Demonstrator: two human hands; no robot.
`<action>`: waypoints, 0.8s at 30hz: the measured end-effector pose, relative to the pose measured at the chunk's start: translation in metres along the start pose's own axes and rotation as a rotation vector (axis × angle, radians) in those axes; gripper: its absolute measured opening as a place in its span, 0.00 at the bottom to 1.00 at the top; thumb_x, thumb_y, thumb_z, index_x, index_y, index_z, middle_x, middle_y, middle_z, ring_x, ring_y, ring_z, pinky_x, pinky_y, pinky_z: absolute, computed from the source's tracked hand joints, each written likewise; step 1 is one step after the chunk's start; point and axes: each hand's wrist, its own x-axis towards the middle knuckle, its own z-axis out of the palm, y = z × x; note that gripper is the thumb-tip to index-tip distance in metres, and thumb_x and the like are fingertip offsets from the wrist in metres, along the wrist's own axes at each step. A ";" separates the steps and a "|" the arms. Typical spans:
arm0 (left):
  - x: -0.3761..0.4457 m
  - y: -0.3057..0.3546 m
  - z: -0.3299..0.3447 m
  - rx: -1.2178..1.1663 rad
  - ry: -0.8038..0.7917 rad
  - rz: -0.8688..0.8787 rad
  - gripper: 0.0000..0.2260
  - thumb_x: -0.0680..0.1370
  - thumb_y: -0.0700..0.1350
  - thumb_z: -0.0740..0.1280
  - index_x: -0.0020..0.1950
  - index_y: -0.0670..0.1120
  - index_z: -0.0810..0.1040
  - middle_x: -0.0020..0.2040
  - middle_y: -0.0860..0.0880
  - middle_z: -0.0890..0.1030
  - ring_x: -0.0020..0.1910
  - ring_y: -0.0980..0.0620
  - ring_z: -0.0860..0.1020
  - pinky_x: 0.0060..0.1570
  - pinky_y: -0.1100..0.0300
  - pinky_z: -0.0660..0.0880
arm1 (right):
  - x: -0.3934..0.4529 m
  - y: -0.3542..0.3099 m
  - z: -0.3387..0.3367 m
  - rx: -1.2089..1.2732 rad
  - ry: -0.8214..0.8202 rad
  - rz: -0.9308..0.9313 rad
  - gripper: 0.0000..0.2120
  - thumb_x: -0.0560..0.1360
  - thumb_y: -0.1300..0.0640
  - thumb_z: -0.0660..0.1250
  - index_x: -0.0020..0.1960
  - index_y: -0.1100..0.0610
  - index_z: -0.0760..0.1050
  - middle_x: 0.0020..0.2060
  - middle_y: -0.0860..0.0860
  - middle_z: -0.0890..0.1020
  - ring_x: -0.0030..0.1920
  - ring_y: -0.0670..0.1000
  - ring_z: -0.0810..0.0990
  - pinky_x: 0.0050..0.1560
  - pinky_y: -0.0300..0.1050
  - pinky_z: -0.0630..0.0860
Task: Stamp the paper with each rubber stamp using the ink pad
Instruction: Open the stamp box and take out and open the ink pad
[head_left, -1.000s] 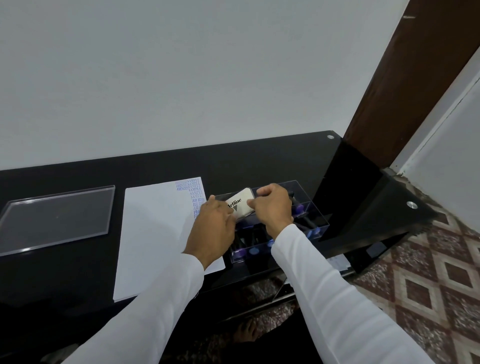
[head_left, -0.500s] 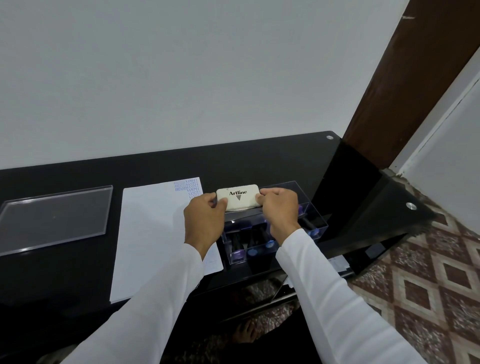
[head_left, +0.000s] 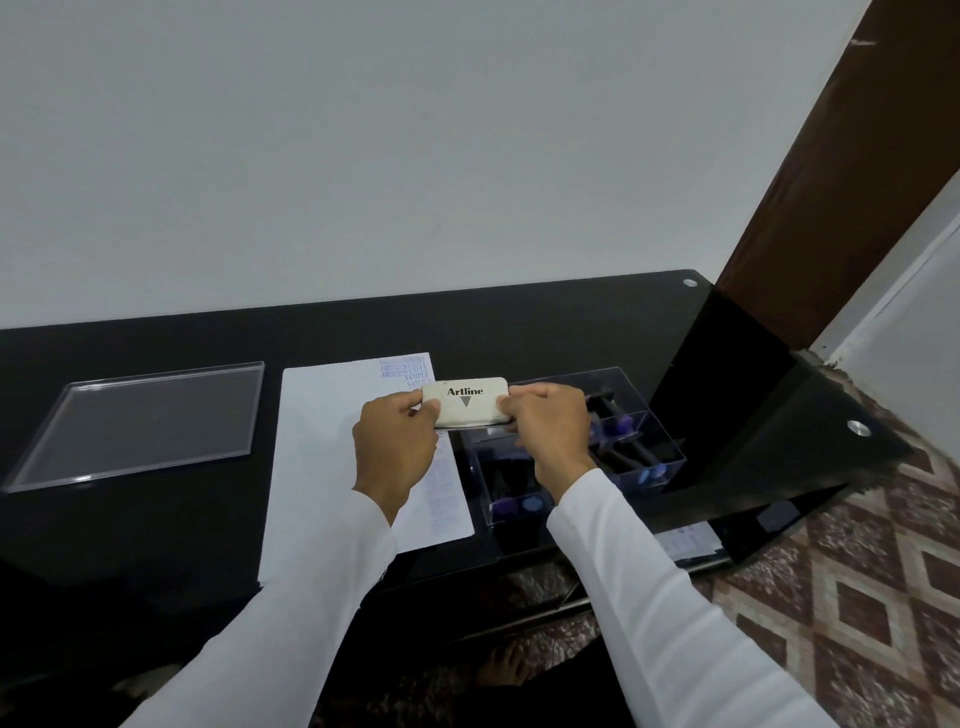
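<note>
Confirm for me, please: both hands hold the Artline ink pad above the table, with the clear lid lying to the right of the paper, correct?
Not quite. The clear lid lies to the left of the paper, not the right; the clear box of stamps is on the right. The head view shows this. The rest holds: the left hand and right hand both hold the Artline ink pad above the table.
</note>
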 end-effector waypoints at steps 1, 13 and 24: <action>0.000 -0.002 -0.008 -0.006 0.011 0.002 0.15 0.81 0.45 0.69 0.66 0.41 0.81 0.60 0.46 0.83 0.48 0.45 0.84 0.50 0.52 0.84 | -0.003 -0.001 0.007 -0.003 -0.027 -0.003 0.06 0.68 0.62 0.75 0.34 0.53 0.82 0.36 0.48 0.86 0.41 0.52 0.86 0.40 0.48 0.82; 0.005 -0.057 -0.149 -0.040 0.257 -0.141 0.10 0.80 0.41 0.67 0.58 0.49 0.85 0.48 0.54 0.85 0.48 0.48 0.83 0.51 0.47 0.83 | -0.074 -0.010 0.126 -0.036 -0.409 -0.001 0.13 0.67 0.64 0.73 0.51 0.57 0.79 0.43 0.56 0.85 0.29 0.50 0.81 0.29 0.40 0.75; -0.003 -0.106 -0.252 0.136 0.418 -0.214 0.11 0.77 0.41 0.66 0.48 0.54 0.87 0.47 0.54 0.86 0.48 0.47 0.84 0.53 0.53 0.80 | -0.138 0.003 0.216 -0.168 -0.681 -0.050 0.11 0.68 0.64 0.74 0.50 0.57 0.81 0.41 0.54 0.85 0.31 0.50 0.80 0.34 0.49 0.81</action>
